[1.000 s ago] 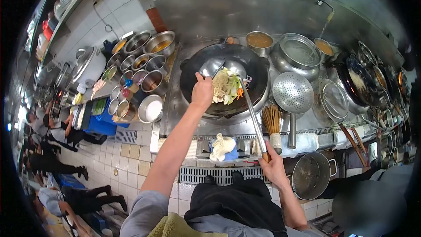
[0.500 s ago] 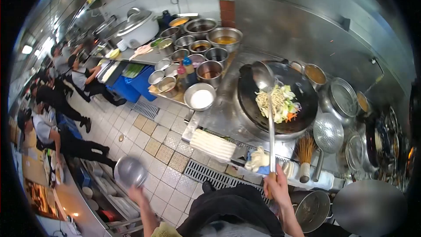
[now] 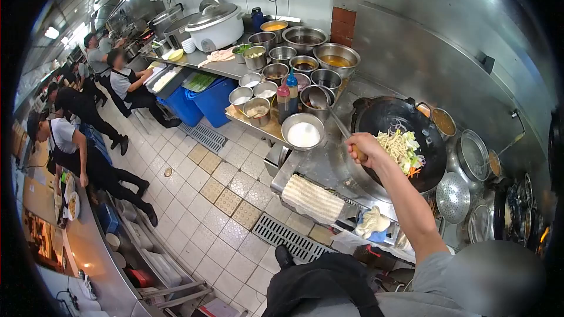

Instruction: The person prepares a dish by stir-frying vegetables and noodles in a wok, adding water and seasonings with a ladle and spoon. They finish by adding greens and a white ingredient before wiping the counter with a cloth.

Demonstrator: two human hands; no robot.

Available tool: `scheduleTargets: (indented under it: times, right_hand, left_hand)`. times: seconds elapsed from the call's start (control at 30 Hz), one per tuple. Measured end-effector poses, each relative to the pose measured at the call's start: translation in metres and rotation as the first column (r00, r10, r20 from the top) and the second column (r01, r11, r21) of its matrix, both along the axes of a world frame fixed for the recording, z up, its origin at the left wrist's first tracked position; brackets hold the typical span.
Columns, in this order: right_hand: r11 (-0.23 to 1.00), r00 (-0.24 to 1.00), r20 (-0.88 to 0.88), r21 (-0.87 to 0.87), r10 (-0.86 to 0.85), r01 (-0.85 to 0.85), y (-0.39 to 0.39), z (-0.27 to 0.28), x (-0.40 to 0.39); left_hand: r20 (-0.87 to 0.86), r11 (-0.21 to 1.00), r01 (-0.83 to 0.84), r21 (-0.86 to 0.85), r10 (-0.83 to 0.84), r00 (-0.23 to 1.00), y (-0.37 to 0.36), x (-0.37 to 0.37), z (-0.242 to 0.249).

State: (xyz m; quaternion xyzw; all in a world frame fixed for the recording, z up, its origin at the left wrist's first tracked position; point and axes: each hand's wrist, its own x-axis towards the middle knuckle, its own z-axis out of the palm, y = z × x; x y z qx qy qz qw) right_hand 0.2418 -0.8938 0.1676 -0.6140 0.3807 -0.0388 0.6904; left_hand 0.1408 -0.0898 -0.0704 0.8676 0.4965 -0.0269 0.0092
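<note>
One hand is all we can see: our right hand (image 3: 365, 147), fingers clamped on the ladle (image 3: 329, 111) handle. Its bowl dips into a steel pot (image 3: 315, 98) among the seasoning bowls on the worktop (image 3: 267, 129), the contents too dark to make out. Our left hand is out of view. Noodles (image 3: 400, 149) lie in the wok (image 3: 399, 141).
</note>
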Motion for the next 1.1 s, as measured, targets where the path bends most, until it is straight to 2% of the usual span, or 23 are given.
scheduleTargets:
  times: [0.03,0.07,0.1,0.13,0.17,0.23,0.3,0.4,0.43,0.5,0.53,0.57,0.63,0.67,0.7,0.77,0.83,0.9,0.93,0.97,1.0,1.07,1.1]
  right_hand:
    - [0.964,0.996,0.039,0.256,-0.083,0.07,-0.003,0.0,0.001]
    - [0.86,0.983,0.057,0.496,-0.172,0.122,-0.007,0.0,0.0]
    - [0.861,0.983,0.056,0.493,-0.173,0.123,-0.011,-0.003,-0.004]
    - [0.687,0.95,0.199,0.726,-0.242,0.022,-0.014,-0.011,-0.01]
    - [0.462,0.886,0.31,0.878,-0.346,-0.127,-0.015,-0.017,-0.019]
    - [0.406,0.826,0.367,0.895,-0.428,-0.187,-0.002,-0.033,-0.044]
    - [0.211,0.705,0.435,0.898,-0.561,-0.386,0.013,-0.042,-0.075]
    - [0.257,0.651,0.479,0.875,-0.589,-0.41,0.028,-0.049,-0.139]
    - [0.263,0.636,0.467,0.881,-0.615,-0.394,0.032,-0.049,-0.164]
    - [0.499,0.662,0.508,0.836,-0.551,-0.227,0.039,-0.041,-0.213]
    - [0.622,0.733,0.455,0.781,-0.506,-0.055,0.04,-0.026,-0.234]
    - [0.714,0.775,0.355,0.678,-0.523,0.172,0.044,-0.02,-0.251]
    - [0.879,0.866,0.262,0.349,-0.425,0.326,0.046,0.003,-0.272]
    - [0.941,0.928,0.16,0.086,-0.336,0.326,0.046,0.009,-0.278]
    - [0.938,0.926,0.155,0.083,-0.345,0.336,0.048,0.015,-0.284]
    - [0.935,0.947,0.044,-0.153,-0.317,0.32,0.054,0.028,-0.29]
    - [0.928,0.935,0.024,-0.118,-0.353,0.354,0.06,0.019,-0.288]
    - [0.827,0.922,0.145,-0.409,-0.36,0.387,0.068,-0.015,-0.273]
    - [0.853,0.904,0.122,-0.301,-0.409,0.426,0.076,-0.001,-0.259]
    - [0.855,0.908,0.123,-0.308,-0.4,0.418,0.077,0.006,-0.245]
    - [0.881,0.912,0.159,-0.239,-0.379,0.408,0.077,0.012,-0.23]
    - [0.914,0.918,0.197,-0.157,-0.343,0.375,0.074,0.02,-0.189]
    - [0.915,0.908,0.219,-0.112,-0.358,0.388,0.069,0.017,-0.163]
  left_hand:
    - [0.009,1.0,0.019,-0.016,-0.019,1.0,-0.005,-0.001,-0.003]
    - [0.02,0.999,0.034,-0.028,-0.033,0.999,-0.009,-0.001,-0.004]
    - [0.031,0.998,0.054,-0.042,-0.053,0.998,-0.016,-0.001,-0.006]
    - [0.046,0.995,0.083,-0.056,-0.08,0.996,-0.021,0.0,-0.007]
    - [0.059,0.991,0.114,-0.07,-0.11,0.992,-0.03,0.0,-0.008]
    - [0.104,0.98,0.173,-0.097,-0.163,0.981,-0.046,0.002,-0.007]
    - [0.164,0.953,0.273,-0.133,-0.25,0.954,-0.067,0.002,-0.009]
    - [0.322,0.827,0.532,-0.182,-0.461,0.827,-0.091,-0.003,-0.028]
    - [0.445,0.709,0.681,-0.182,-0.558,0.7,-0.097,-0.001,-0.039]
    - [0.654,0.405,0.903,-0.142,-0.647,0.393,-0.116,0.001,-0.069]
    - [0.538,0.422,0.793,-0.44,-0.583,0.609,-0.139,0.004,-0.066]
    - [0.353,0.421,0.593,-0.686,-0.52,0.778,-0.178,0.009,-0.06]
    - [0.625,0.276,0.826,-0.491,-0.549,0.555,-0.292,0.002,0.018]
    - [0.618,0.169,0.808,-0.564,-0.562,0.549,-0.312,0.014,0.023]
    - [0.617,0.057,0.775,-0.629,-0.57,0.543,-0.332,0.025,0.024]
    - [0.651,-0.083,0.841,-0.535,-0.676,0.347,-0.38,0.048,0.035]
    - [0.689,-0.28,0.906,-0.318,-0.724,0.019,-0.43,0.074,0.05]
    - [0.649,-0.435,0.879,-0.197,-0.73,-0.216,-0.476,0.098,0.062]
    - [0.619,-0.498,0.854,-0.154,-0.722,-0.309,-0.498,0.111,0.068]
    - [0.586,-0.554,0.825,-0.11,-0.706,-0.396,-0.516,0.122,0.072]
    - [0.592,-0.544,0.833,-0.106,-0.707,-0.386,-0.53,0.131,0.072]
    - [0.444,-0.637,0.77,-0.033,-0.7,-0.56,-0.552,0.149,0.067]
    - [0.448,-0.625,0.78,-0.024,-0.704,-0.55,-0.557,0.157,0.057]
